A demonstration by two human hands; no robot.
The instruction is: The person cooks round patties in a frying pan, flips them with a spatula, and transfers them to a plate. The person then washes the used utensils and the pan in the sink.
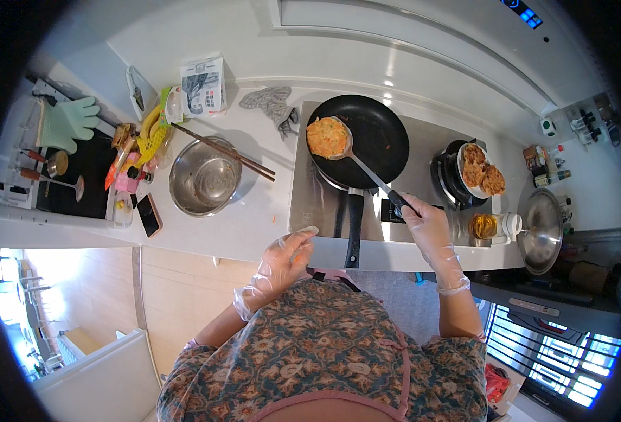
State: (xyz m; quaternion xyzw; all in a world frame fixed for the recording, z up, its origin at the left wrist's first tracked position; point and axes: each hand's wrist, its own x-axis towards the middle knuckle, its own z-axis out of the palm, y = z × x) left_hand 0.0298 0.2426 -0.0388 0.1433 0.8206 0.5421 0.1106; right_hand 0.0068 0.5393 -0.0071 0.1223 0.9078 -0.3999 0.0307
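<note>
My right hand (pixel 427 224), in a clear plastic glove, grips the black handle of a metal ladle (pixel 366 170). An orange shredded-vegetable patty (pixel 327 137) lies at the ladle's head, over the left side of a black frying pan (pixel 379 134). The pan stands on the left burner, its handle towards me. My left hand (pixel 285 257), gloved too, is held near the counter's front edge, left of the pan handle, with fingers bent; whether it holds anything is unclear. On the right burner's support, a white plate (pixel 464 178) bears browned patties (pixel 476 168).
A steel bowl (pixel 205 179) with wooden chopsticks (pixel 226 153) across its rim stands left of the stove. A smartphone (pixel 148 215) and bananas (pixel 151 122) lie farther left. A grey cloth (pixel 271 105) lies behind. An oil jar (pixel 492 226) and steel lid (pixel 541 231) are at right.
</note>
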